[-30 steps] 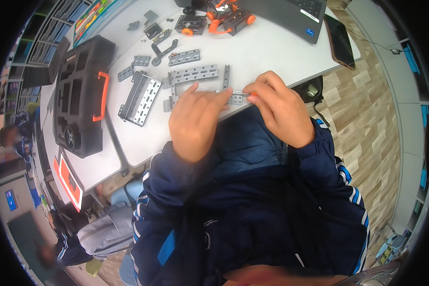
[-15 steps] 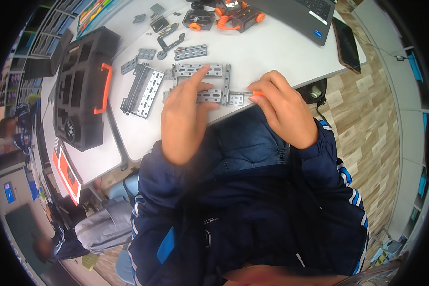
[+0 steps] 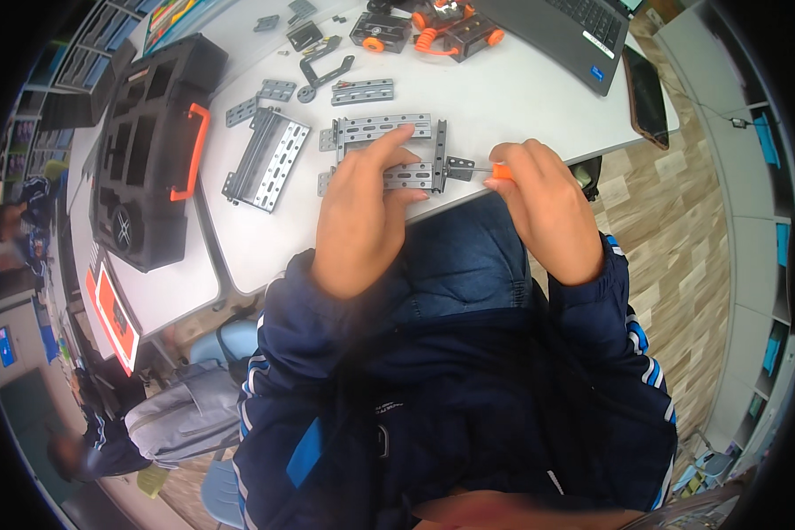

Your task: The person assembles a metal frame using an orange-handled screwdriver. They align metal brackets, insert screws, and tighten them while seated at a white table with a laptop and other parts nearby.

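Observation:
A grey metal frame of slotted beams (image 3: 387,126) lies near the front edge of the white table (image 3: 539,113). My left hand (image 3: 360,225) grips its lower beam, with thumb and fingers bent round the metal. From the right, my right hand (image 3: 552,212) pinches the orange handle of a screwdriver (image 3: 502,170). The thin shaft points left at a small perforated bracket (image 3: 459,168) on the frame's right end. Whether the tip sits in a screw is too small to tell. A second channel-shaped metal assembly (image 3: 272,163) lies left of the frame.
Loose grey plates and a beam (image 3: 362,91) lie beyond the frame. Black-and-orange modules (image 3: 384,33), a laptop (image 3: 574,44) and a phone (image 3: 647,97) occupy the far side. A black case with an orange handle (image 3: 190,150) stands left.
The frame and both hands have shifted slightly right together. The bracket at the frame's right end now looks darker and slightly turned. The screwdriver is still in my right hand.

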Tool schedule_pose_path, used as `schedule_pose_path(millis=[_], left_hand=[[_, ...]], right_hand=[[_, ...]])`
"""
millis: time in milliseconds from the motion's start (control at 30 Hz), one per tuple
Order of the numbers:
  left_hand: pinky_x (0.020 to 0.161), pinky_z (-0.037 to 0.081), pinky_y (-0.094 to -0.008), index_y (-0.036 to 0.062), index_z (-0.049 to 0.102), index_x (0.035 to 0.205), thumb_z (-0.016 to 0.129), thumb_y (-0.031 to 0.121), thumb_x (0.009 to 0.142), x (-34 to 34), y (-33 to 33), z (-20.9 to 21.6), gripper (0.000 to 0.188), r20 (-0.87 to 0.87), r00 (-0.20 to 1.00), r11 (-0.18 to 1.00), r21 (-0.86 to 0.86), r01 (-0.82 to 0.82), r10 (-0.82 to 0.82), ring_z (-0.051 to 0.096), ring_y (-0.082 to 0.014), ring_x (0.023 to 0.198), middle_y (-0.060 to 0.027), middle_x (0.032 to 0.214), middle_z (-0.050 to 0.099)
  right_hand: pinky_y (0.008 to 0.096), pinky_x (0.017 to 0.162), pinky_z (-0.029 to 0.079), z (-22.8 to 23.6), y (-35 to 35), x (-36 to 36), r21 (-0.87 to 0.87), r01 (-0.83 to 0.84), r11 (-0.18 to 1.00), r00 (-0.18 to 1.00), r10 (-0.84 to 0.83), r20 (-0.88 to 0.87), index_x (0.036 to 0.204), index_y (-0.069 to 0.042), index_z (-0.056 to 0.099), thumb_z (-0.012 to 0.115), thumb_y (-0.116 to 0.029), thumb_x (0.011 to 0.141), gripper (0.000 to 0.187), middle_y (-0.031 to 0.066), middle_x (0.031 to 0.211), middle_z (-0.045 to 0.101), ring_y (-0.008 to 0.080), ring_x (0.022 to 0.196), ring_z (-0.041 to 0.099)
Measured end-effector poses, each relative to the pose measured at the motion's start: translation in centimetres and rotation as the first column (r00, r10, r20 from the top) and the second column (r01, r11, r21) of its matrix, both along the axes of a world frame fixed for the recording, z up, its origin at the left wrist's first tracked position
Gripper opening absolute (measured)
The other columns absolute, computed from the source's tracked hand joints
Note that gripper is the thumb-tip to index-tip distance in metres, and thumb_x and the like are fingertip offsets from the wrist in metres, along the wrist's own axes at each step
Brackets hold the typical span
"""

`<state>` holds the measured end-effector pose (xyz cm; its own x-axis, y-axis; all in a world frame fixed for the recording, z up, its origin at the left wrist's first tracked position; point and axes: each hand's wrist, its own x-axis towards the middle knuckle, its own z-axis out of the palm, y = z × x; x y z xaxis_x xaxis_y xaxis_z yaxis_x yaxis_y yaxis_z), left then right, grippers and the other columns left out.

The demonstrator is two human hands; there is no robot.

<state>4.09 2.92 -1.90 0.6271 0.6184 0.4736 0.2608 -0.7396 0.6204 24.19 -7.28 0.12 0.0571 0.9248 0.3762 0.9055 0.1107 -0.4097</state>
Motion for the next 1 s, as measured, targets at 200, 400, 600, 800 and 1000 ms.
schedule_pose_path(millis=[200, 400, 600, 800, 1000], left_hand=[[0.084, 0.049, -0.0397, 0.0054, 0.065, 0.121, 0.070, -0.010, 0.073, 0.1, 0.2, 0.5, 0.051, 0.055, 0.997, 0.996, 0.075, 0.044, -0.048, 0.060, -0.0301, 0.096, -0.0105, 0.102, 0.067], [0.085, 0.050, -0.0397, 0.0088, 0.074, 0.104, 0.069, -0.010, 0.073, -0.3, 0.1, 0.2, 0.036, 0.025, 0.997, 0.988, 0.137, 0.066, -0.070, 0.060, -0.0302, 0.098, -0.0098, 0.105, 0.065], [0.084, 0.050, -0.0400, 0.0095, 0.076, 0.102, 0.068, -0.012, 0.070, -0.7, 0.1, 0.0, 0.040, 0.015, 0.995, 0.981, 0.170, 0.090, -0.094, 0.060, -0.0308, 0.098, -0.0099, 0.107, 0.065], [0.084, 0.052, -0.0361, 0.0096, 0.078, 0.099, 0.072, -0.011, 0.070, -0.6, -0.2, 0.2, 0.036, 0.005, 0.998, 0.986, 0.157, 0.060, -0.061, 0.063, -0.0287, 0.098, -0.0085, 0.105, 0.070], [0.084, 0.052, -0.0362, 0.0093, 0.078, 0.099, 0.070, -0.012, 0.069, -0.6, -0.2, 0.2, 0.037, 0.008, 0.999, 0.985, 0.164, 0.052, -0.054, 0.063, -0.0288, 0.097, -0.0086, 0.105, 0.070]], right_hand=[[0.0392, 0.078, 0.050, -0.7, -0.1, 0.5, -0.041, -0.031, 0.999, 0.974, 0.021, -0.224, 0.103, 0.002, 0.051, 0.066, 0.003, 0.088, 0.021, 0.0188, 0.102, 0.054, 0.0360, 0.088, 0.060], [0.0353, 0.075, 0.052, -0.4, -0.4, 1.1, -0.097, -0.052, 0.994, 0.959, 0.022, -0.281, 0.100, 0.002, 0.051, 0.064, 0.001, 0.093, 0.016, 0.0170, 0.095, 0.059, 0.0307, 0.084, 0.063], [0.0337, 0.073, 0.053, -0.2, -0.4, 1.2, -0.059, -0.089, 0.994, 0.958, 0.069, -0.279, 0.100, 0.002, 0.055, 0.064, -0.004, 0.095, 0.012, 0.0159, 0.090, 0.062, 0.0292, 0.079, 0.065], [0.0373, 0.076, 0.051, -0.1, -0.5, 0.7, -0.008, -0.066, 0.998, 0.955, 0.061, -0.291, 0.097, 0.002, 0.056, 0.064, 0.001, 0.091, 0.010, 0.0151, 0.092, 0.059, 0.0340, 0.085, 0.062], [0.0374, 0.081, 0.050, 0.0, -0.6, 0.3, 0.052, -0.050, 0.997, 0.953, 0.063, -0.297, 0.098, 0.004, 0.057, 0.066, 0.003, 0.087, 0.014, 0.0154, 0.100, 0.054, 0.0363, 0.090, 0.060]])
